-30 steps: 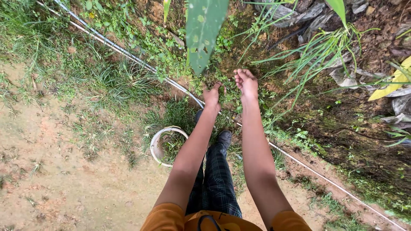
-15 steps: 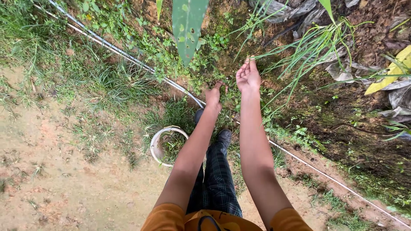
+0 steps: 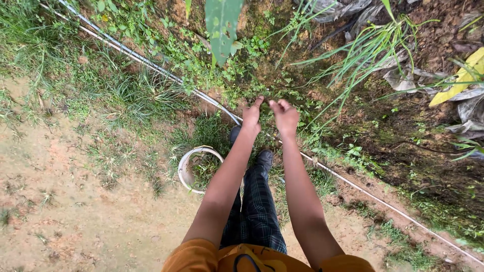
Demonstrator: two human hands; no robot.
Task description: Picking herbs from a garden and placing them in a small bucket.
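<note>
Weedy ground just beyond both hands' grip.

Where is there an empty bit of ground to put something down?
The sandy ground left of the white bucket is bare, with only small grass tufts. A thin dirt strip along the pipe, right of the legs, is also free. Up by the left hand and right hand, weeds and long grass crowd everything.

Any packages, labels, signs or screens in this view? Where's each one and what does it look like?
None in view: no packages, labels, signs or screens.
Nearest container: a round white bucket on the ground beside the left leg, with grass inside it.
</note>
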